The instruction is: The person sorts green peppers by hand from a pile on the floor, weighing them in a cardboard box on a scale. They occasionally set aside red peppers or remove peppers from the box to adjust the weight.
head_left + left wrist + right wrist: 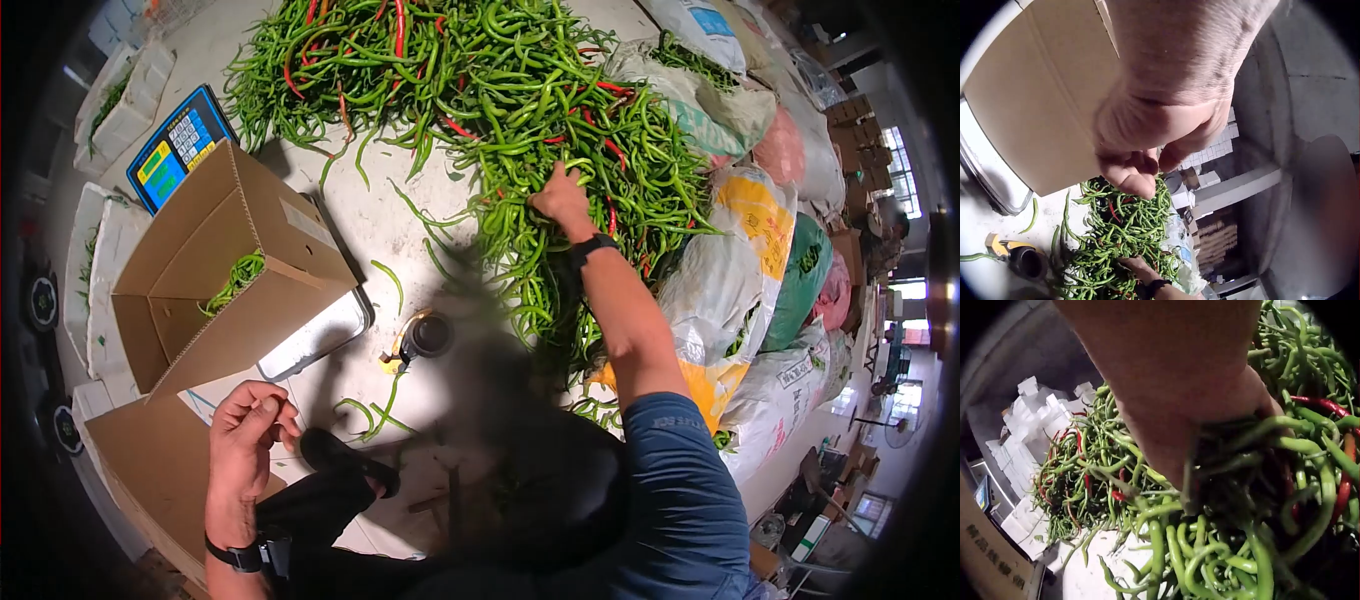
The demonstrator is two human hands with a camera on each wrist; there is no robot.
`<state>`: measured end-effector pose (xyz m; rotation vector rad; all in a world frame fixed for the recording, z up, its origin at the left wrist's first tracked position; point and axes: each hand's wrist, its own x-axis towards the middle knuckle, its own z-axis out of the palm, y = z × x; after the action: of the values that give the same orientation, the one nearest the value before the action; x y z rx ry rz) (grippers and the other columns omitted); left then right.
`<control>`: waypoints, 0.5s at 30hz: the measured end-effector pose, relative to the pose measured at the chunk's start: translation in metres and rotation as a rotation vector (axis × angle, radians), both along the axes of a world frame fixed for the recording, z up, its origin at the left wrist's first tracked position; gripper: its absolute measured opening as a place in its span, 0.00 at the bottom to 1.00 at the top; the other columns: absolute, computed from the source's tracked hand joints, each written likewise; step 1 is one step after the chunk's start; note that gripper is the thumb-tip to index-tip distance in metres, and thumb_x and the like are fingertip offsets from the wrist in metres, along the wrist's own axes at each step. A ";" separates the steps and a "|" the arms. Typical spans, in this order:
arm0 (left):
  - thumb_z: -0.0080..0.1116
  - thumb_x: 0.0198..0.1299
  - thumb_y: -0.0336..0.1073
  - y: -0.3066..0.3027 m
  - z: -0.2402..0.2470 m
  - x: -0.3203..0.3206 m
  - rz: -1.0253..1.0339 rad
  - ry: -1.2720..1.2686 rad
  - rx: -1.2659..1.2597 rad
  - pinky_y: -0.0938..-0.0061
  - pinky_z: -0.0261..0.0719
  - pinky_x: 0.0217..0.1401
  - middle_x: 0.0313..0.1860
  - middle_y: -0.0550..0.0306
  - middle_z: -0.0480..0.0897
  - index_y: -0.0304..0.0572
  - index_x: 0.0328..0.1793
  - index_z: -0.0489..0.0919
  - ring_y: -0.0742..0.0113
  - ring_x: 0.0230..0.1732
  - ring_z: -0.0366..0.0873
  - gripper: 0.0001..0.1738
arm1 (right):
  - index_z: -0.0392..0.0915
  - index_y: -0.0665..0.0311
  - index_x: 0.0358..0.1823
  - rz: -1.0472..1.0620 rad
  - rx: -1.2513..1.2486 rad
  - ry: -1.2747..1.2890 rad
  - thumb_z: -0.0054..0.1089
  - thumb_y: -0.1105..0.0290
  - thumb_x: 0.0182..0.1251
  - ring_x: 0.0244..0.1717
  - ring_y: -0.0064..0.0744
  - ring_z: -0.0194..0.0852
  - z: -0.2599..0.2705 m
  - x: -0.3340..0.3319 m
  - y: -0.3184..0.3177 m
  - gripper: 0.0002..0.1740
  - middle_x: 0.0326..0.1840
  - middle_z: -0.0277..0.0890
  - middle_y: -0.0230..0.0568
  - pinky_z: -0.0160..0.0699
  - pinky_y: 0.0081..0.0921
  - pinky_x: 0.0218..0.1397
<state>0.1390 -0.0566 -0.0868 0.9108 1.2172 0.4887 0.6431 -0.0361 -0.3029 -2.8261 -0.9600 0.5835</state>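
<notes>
Green chili peppers with some red ones form a large pile (520, 90) across the top of the head view. My right hand (565, 205) reaches into its middle, touching peppers; peppers and shadow hide the fingertips in the right wrist view, so any grip is unclear. At the lower left, my left hand (250, 430) is raised beside an open cardboard box (215, 340), its fingers curled and thumb against them, with nothing visible between them. Inside the box lie some green peppers (238, 283). In the left wrist view, the left hand (1141, 144) hangs in front of the cardboard.
A blue scale display (180, 145) stands behind the box, beside white foam crates (125, 90). A yellow and black tape roll (425, 335) and loose peppers lie on the white table (370, 230). Filled sacks (715, 280) line the right side; another cardboard box (150, 450) is lower left.
</notes>
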 end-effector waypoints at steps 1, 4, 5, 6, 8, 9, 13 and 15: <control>0.57 0.68 0.34 0.000 0.001 0.001 -0.010 -0.007 -0.007 0.77 0.78 0.26 0.31 0.54 0.83 0.37 0.43 0.79 0.69 0.26 0.81 0.07 | 0.56 0.60 0.71 0.007 0.004 -0.021 0.65 0.64 0.55 0.65 0.68 0.66 -0.009 -0.003 0.001 0.42 0.67 0.61 0.61 0.73 0.53 0.64; 0.57 0.68 0.34 -0.003 0.007 0.000 -0.009 -0.043 0.001 0.77 0.79 0.27 0.31 0.54 0.83 0.38 0.44 0.79 0.69 0.26 0.81 0.07 | 0.62 0.62 0.66 -0.002 0.116 -0.061 0.63 0.70 0.56 0.60 0.68 0.69 -0.010 -0.006 -0.011 0.35 0.62 0.65 0.59 0.75 0.52 0.61; 0.57 0.68 0.34 -0.005 0.011 0.000 -0.009 -0.045 0.001 0.77 0.79 0.27 0.31 0.54 0.83 0.37 0.44 0.79 0.69 0.27 0.81 0.07 | 0.62 0.62 0.66 0.003 0.132 -0.060 0.62 0.70 0.55 0.60 0.66 0.69 -0.011 -0.008 -0.021 0.35 0.61 0.66 0.59 0.75 0.51 0.61; 0.57 0.68 0.34 -0.006 0.012 -0.001 -0.005 -0.055 0.003 0.77 0.79 0.27 0.31 0.54 0.83 0.37 0.44 0.79 0.69 0.27 0.81 0.07 | 0.63 0.62 0.66 0.011 0.153 -0.065 0.62 0.71 0.54 0.61 0.65 0.69 -0.006 -0.008 -0.027 0.35 0.61 0.67 0.58 0.75 0.51 0.61; 0.56 0.69 0.34 -0.010 0.013 -0.005 -0.034 -0.049 0.032 0.77 0.79 0.28 0.32 0.54 0.83 0.38 0.44 0.79 0.70 0.27 0.81 0.07 | 0.64 0.62 0.64 0.027 0.241 -0.078 0.62 0.72 0.53 0.60 0.65 0.70 -0.002 -0.014 -0.046 0.34 0.60 0.69 0.58 0.75 0.50 0.61; 0.56 0.69 0.34 -0.011 0.012 -0.006 -0.034 -0.051 0.030 0.77 0.79 0.28 0.32 0.54 0.83 0.38 0.44 0.79 0.70 0.27 0.81 0.07 | 0.66 0.63 0.63 0.041 0.329 -0.085 0.62 0.73 0.52 0.59 0.64 0.71 0.003 -0.018 -0.057 0.33 0.59 0.71 0.58 0.74 0.48 0.60; 0.55 0.70 0.33 -0.012 0.011 -0.007 -0.057 -0.042 0.019 0.77 0.78 0.29 0.32 0.55 0.83 0.37 0.44 0.79 0.70 0.28 0.81 0.07 | 0.71 0.62 0.56 -0.017 0.757 0.086 0.65 0.76 0.48 0.53 0.55 0.76 0.027 -0.021 -0.108 0.29 0.49 0.78 0.54 0.72 0.39 0.59; 0.55 0.70 0.33 -0.013 0.013 -0.007 -0.062 -0.049 0.016 0.77 0.78 0.30 0.32 0.55 0.83 0.37 0.44 0.79 0.70 0.28 0.81 0.07 | 0.69 0.63 0.58 -0.208 0.893 0.331 0.63 0.81 0.48 0.43 0.38 0.78 0.027 0.000 -0.134 0.31 0.44 0.78 0.47 0.76 0.31 0.48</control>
<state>0.1320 -0.0699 -0.0742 0.9420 1.1385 0.4694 0.6429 -0.1697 -0.2758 -1.9238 -0.6253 0.4244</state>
